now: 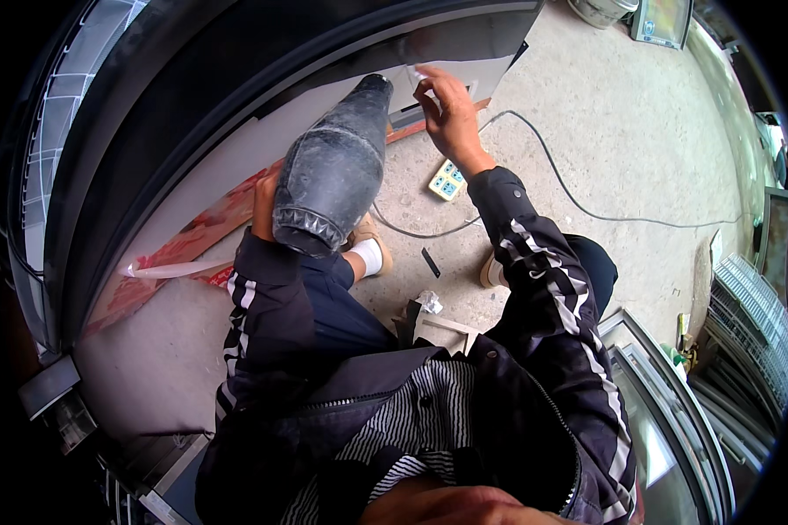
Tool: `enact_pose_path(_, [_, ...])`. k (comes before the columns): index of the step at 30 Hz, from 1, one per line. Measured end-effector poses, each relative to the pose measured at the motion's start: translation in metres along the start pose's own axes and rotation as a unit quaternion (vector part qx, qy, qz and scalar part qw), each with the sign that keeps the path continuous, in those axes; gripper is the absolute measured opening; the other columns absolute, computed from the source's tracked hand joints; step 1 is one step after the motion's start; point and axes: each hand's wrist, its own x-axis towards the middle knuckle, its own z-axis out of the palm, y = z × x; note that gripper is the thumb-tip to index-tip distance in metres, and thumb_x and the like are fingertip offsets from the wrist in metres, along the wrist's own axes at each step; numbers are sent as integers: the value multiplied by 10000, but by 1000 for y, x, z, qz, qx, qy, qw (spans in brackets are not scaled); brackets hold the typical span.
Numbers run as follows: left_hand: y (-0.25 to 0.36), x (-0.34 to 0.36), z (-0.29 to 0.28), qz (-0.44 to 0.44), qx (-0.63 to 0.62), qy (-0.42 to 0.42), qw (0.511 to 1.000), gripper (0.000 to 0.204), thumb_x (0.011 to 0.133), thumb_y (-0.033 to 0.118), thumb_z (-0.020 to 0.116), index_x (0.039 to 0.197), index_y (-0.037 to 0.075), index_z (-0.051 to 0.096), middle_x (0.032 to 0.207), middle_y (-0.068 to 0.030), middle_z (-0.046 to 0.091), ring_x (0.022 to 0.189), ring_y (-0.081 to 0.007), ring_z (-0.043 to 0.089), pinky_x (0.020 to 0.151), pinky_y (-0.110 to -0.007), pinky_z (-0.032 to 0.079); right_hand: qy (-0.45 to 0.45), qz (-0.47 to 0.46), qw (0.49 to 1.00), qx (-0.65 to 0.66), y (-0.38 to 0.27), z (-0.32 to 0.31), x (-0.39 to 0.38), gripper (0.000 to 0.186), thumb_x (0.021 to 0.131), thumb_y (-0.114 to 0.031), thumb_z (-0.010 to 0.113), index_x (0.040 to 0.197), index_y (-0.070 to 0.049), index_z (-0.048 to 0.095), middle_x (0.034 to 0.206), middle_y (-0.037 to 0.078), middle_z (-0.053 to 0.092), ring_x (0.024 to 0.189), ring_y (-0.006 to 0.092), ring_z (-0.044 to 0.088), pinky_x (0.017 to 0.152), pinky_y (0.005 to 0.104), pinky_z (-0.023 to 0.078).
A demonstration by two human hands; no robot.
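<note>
My left hand (264,203) is closed around a dusty black, tapered power tool (328,171), like a heat gun, whose body hides most of my fingers; its narrow nose points up toward a black-and-white panel (464,39). My right hand (451,118) is beside the nose, at the panel, thumb and index curled in a pinch; what they hold, if anything, is unclear. Red-printed wrapping (188,241) with a loose pale strip (179,269) runs along the panel’s lower edge.
A power strip (446,179) and grey cable (591,214) lie on the concrete floor (630,131) near my feet, with small scraps (429,302). Wire racks (749,324) and glass-fronted frames (657,411) stand at right; a bucket (600,10) sits at the back.
</note>
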Motion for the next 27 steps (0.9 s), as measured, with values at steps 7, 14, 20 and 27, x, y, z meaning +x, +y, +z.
enact_pose_path(7, [-2, -4, -3, -3, -1, 5, 1000, 457, 709, 145, 803, 1099, -20, 632, 935, -149, 719, 823, -264, 720, 700, -360, 570, -116, 54, 990, 62, -26, 6, -19, 133, 863, 5, 591, 949, -47, 504, 992, 119, 655, 938, 353, 603, 831, 405, 470])
enact_pose_path(14, [-8, -5, -4, -7, -7, 3, 1000, 461, 709, 146, 804, 1103, -20, 631, 938, -150, 719, 825, -264, 720, 702, -360, 570, -148, -11, 987, 57, -30, 4, -22, 125, 866, -37, 593, 969, -51, 524, 918, 128, 640, 897, 344, 610, 833, 419, 465])
enact_pose_path(20, [-19, -4, -4, -12, -18, -5, 1000, 465, 709, 147, 804, 1106, -21, 630, 940, -150, 719, 827, -264, 720, 703, -360, 570, -180, -90, 979, 28, -43, 4, -32, 165, 835, -50, 611, 985, -62, 542, 885, 116, 644, 902, 318, 627, 854, 399, 477])
enact_pose_path(27, [30, -5, -16, 30, 118, -28, 992, 451, 717, 152, 793, 1101, -20, 632, 923, -152, 717, 811, -270, 719, 682, -361, 567, -197, -134, 970, 57, -58, 9, -47, 166, 833, -53, 621, 975, -59, 534, 891, 108, 654, 922, 286, 642, 882, 388, 477])
